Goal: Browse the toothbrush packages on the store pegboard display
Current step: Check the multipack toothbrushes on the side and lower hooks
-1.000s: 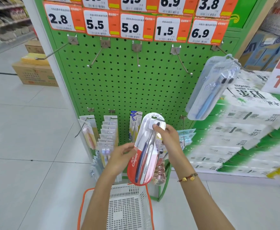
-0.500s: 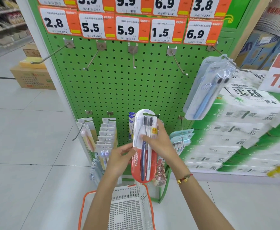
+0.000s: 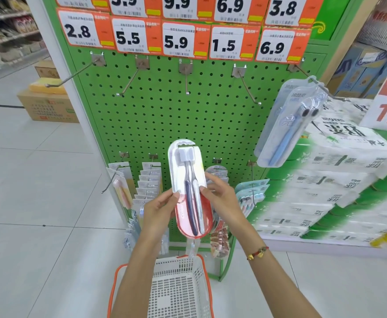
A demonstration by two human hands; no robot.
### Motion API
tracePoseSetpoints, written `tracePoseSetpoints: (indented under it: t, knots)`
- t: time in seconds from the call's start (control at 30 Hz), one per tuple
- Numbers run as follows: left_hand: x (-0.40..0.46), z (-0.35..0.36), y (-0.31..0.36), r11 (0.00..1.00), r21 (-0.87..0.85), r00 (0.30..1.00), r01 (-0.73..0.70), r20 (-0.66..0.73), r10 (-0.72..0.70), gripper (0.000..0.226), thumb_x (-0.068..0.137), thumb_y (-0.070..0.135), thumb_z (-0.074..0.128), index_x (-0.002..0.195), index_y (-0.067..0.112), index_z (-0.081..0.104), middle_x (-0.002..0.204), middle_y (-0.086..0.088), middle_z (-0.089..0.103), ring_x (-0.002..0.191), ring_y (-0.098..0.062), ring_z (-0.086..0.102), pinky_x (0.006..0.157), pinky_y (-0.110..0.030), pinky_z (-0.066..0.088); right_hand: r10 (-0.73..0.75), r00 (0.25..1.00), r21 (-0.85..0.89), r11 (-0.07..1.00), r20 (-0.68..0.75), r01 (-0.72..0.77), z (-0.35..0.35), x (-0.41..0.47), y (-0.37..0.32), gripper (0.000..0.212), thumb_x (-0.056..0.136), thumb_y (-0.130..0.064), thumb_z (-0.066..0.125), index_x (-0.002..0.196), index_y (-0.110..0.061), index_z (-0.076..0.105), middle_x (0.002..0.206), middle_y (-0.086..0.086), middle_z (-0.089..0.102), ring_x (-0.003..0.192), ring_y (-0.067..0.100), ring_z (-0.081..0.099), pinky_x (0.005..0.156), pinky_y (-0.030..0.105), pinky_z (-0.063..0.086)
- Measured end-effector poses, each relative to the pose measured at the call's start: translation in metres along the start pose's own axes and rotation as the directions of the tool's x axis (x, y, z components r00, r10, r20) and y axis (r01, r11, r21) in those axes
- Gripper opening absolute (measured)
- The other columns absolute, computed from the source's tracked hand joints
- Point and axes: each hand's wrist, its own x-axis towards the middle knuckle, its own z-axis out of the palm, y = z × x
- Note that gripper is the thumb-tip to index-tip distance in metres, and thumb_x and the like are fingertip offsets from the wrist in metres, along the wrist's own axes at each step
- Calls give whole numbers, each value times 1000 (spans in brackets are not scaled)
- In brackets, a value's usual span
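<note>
Meanwhile, both hands held a two-brush toothbrush package (image 3: pixel 189 191) upright in front of the green pegboard (image 3: pixel 165 115). The left hand (image 3: pixel 158 208) pinched its left edge with thumb and fingers; the right hand (image 3: pixel 222 199) gripped the right edge, thumb on the front. A white shopping basket (image 3: pixel 178 288) with orange handles sat below the package. To the package's upper right, a blue toothbrush pack (image 3: pixel 289 125) hung on a hook.

We can't read the blurred brand print beside the left hand (image 3: pixel 158 210); basket (image 3: pixel 178 292) below it is cut off by the frame edge.
</note>
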Motion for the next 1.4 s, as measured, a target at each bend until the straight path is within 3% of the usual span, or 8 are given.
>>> tracePoseSetpoints:
  t: [0.2,0.5,0.67,0.8,0.93,1.13,1.27,1.4]
  knots:
    - [2,2,7,985,-164,986,-52,-166,24,16,95,11,57,102,24,65,89,10,71,73,3,67,61,-8,49,-57,989,-33,998,134,62,9,-11,0,41,101,-11,47,140,-21,44,107,-15,61,82,-18,59,69,6,47]
    - [3,0,12,971,-223,966,-91,-256,32,24,97,11,54,85,30,64,75,17,71,74,0,65,58,-9,48,-7,966,-39,999,259,18,7,-11,4,38,100,-17,51,126,-44,45,117,-15,63,106,-3,59,89,17,50]
    - [3,6,12,962,-251,961,-104,-276,32,21,96,13,57,105,31,62,71,26,67,72,6,63,65,-10,48,35,964,28,999,265,-44,5,-13,5,41,98,-14,54,136,-27,47,107,-3,74,85,0,68,74,16,49]
    - [3,5,12,969,-224,970,-108,-239,53,18,94,16,60,89,32,64,74,20,72,70,5,67,63,-10,50,9,971,102,994,240,-35,-5,-12,5,44,96,-12,56,138,-23,49,106,4,74,101,15,69,90,23,52]
    - [10,2,9,993,24,939,-113,-325,114,14,89,24,67,102,24,63,96,7,68,83,-7,63,77,-26,52,-17,981,104,995,191,-4,-12,-10,1,44,96,-8,56,138,-22,50,102,2,75,101,12,69,77,11,50]
    - [10,5,7,907,406,905,-117,-333,266,17,92,23,60,103,35,54,96,14,64,79,0,62,58,-21,36,-207,964,-98,969,167,225,2,-18,-2,50,96,-3,55,124,-45,50,116,-10,70,101,-1,65,85,17,51]
    - [4,10,13,970,172,949,-174,-233,212,17,101,34,45,106,36,60,103,13,67,90,-6,68,75,-28,53,-325,933,-166,922,154,349,8,-22,2,55,95,-5,58,128,-48,49,118,-13,68,96,2,65,86,16,50]
    - [-1,14,24,984,-13,980,-180,-88,178,26,100,41,40,105,29,63,97,11,68,81,2,68,63,-11,51,-382,905,-281,862,186,422,10,-23,10,58,92,-16,65,131,-54,49,102,-6,61,94,9,57,89,29,49]
